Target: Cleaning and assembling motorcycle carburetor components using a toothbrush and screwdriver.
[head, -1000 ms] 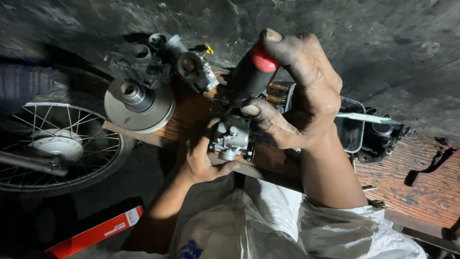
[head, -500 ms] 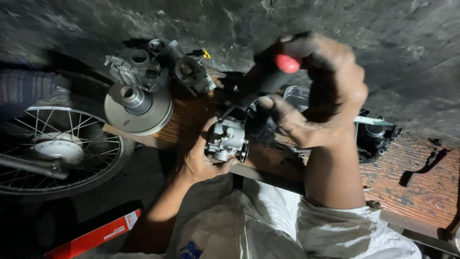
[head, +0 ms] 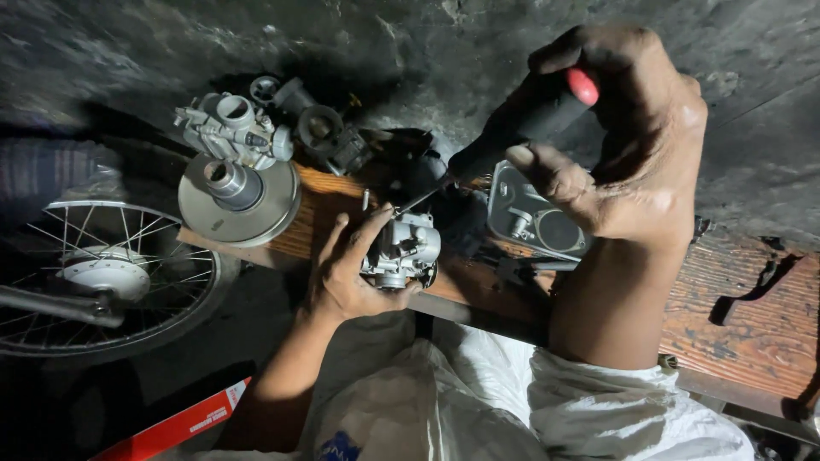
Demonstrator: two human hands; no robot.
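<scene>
Gripping carburetor [head: 401, 249] in left hand [head: 346, 277] over wooden surface [head: 752, 316]; right hand [head: 632, 154], now raised higher, clenching screwdriver [head: 512, 132], tip now meeting carburetor top, likely working a screw.

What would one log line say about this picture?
left hand: holds small silver metal carburetor | right hand: grips black-and-red-handled screwdriver, tip on carburetor | surface: brown wooden bench
</scene>
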